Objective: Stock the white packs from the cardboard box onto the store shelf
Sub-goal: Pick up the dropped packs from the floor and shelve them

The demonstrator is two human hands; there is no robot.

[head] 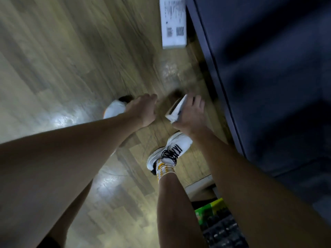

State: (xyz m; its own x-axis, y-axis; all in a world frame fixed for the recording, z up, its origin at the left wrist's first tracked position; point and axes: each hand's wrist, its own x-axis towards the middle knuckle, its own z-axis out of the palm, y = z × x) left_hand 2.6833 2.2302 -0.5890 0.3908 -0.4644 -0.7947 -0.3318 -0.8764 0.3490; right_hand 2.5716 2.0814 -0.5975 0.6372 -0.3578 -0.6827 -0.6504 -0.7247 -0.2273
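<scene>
While your right hand point(190, 117) curls its fingers point(194, 102) around a white pack point(176, 110) held low over the floor point(71, 59), your left hand point(143, 110) hangs loosely curled, holding nothing. It looks light and stiff; grip its long edges. Another pack point(173, 22) lies beside the dark shelf point(259, 68).

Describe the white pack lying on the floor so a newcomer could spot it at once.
Follow the dark shelf unit along its base to the top of the view. There a long white pack lies flat on the wood floor, its printed label up, unlike the smaller pack in the right hand.
</scene>
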